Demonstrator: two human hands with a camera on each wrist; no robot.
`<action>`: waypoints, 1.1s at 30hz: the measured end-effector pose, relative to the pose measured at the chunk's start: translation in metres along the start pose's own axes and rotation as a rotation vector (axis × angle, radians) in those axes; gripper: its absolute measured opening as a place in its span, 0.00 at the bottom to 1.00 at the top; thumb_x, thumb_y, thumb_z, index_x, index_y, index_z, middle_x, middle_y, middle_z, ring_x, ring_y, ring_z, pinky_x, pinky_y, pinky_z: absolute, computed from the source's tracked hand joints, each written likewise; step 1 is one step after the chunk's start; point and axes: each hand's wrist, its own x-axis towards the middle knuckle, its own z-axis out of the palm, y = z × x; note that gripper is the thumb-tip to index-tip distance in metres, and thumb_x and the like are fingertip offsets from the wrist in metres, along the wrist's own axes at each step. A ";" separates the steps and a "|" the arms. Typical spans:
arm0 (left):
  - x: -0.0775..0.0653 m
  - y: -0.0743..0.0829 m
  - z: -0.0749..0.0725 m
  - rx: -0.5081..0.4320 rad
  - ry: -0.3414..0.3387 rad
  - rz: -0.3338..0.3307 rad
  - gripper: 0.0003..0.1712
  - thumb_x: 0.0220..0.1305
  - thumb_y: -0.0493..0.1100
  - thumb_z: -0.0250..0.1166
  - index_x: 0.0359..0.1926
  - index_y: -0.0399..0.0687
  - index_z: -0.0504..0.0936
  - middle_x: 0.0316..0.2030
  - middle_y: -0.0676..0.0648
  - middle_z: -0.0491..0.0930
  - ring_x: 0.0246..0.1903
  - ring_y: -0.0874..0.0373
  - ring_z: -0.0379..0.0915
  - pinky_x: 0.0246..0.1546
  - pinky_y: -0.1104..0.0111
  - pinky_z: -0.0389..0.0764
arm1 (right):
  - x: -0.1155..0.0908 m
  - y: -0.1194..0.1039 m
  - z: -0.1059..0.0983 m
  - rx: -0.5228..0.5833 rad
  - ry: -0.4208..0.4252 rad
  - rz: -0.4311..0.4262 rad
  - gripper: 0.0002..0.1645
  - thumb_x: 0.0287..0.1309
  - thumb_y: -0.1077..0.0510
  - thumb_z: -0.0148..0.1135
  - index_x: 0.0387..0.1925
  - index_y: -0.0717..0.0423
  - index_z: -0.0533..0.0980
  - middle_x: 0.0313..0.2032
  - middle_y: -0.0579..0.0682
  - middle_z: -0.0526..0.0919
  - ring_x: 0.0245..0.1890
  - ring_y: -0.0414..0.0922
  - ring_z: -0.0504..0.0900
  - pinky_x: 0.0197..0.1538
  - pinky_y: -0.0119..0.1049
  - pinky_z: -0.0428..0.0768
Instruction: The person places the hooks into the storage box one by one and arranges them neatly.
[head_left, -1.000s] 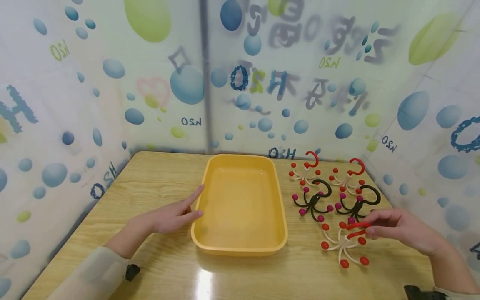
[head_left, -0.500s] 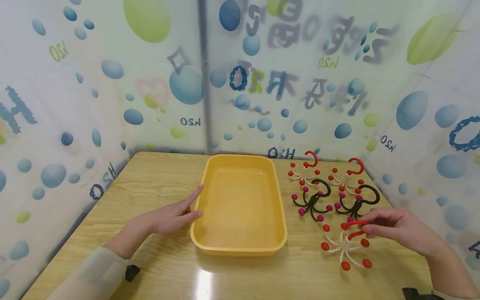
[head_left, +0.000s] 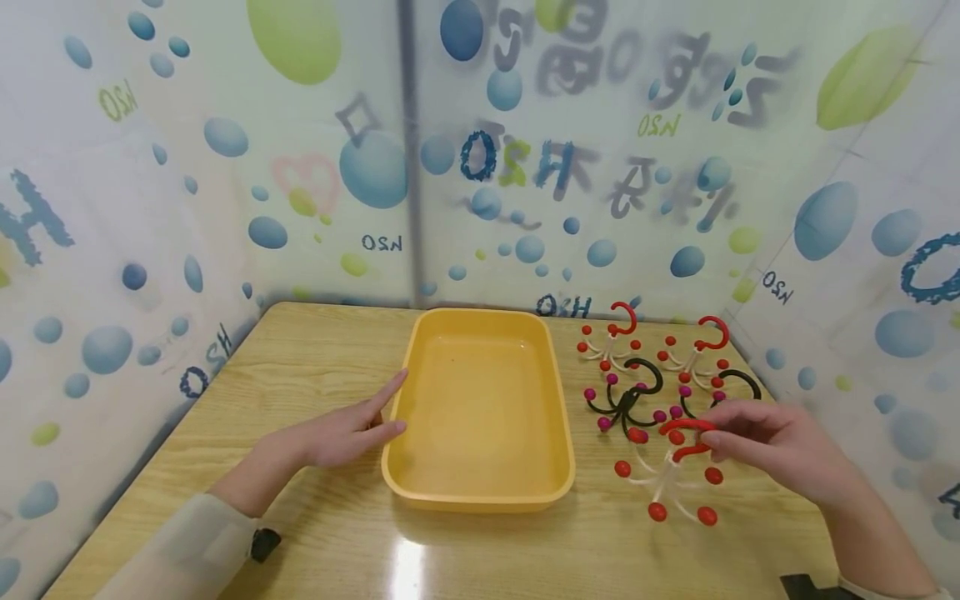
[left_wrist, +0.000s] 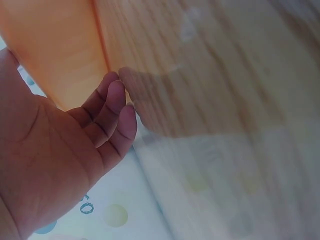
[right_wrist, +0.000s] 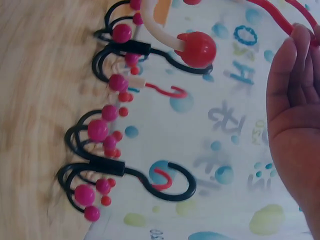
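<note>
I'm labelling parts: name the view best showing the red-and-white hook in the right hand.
The head view: the held hook shows nearly whole, partly covered by the right hand. The right wrist view catches only pieces, cut off by the frame; the left wrist view shows none.

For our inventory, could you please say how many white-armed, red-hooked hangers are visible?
3: one hanger in the right hand; second hanger back right on the wooden table; third hanger just right of it.
</note>
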 end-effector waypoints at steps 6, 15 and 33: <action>0.000 -0.001 0.000 0.004 0.002 -0.005 0.51 0.85 0.67 0.53 0.91 0.66 0.31 0.36 0.48 0.76 0.36 0.55 0.73 0.45 0.60 0.73 | 0.016 -0.020 0.013 -0.031 0.039 -0.052 0.16 0.70 0.75 0.65 0.51 0.58 0.88 0.34 0.41 0.90 0.30 0.41 0.87 0.32 0.33 0.84; 0.001 0.001 0.000 -0.002 0.002 0.003 0.51 0.85 0.66 0.53 0.91 0.66 0.32 0.36 0.48 0.76 0.37 0.55 0.73 0.45 0.60 0.73 | 0.043 -0.047 0.027 -0.027 0.058 -0.084 0.15 0.71 0.71 0.68 0.52 0.54 0.89 0.34 0.41 0.85 0.26 0.42 0.81 0.24 0.38 0.78; -0.001 0.000 -0.001 -0.001 0.000 0.008 0.51 0.85 0.66 0.53 0.91 0.67 0.32 0.36 0.48 0.76 0.36 0.55 0.73 0.44 0.61 0.73 | 0.115 -0.070 0.061 0.004 0.067 -0.054 0.08 0.75 0.58 0.70 0.51 0.53 0.89 0.34 0.48 0.84 0.33 0.50 0.85 0.35 0.35 0.84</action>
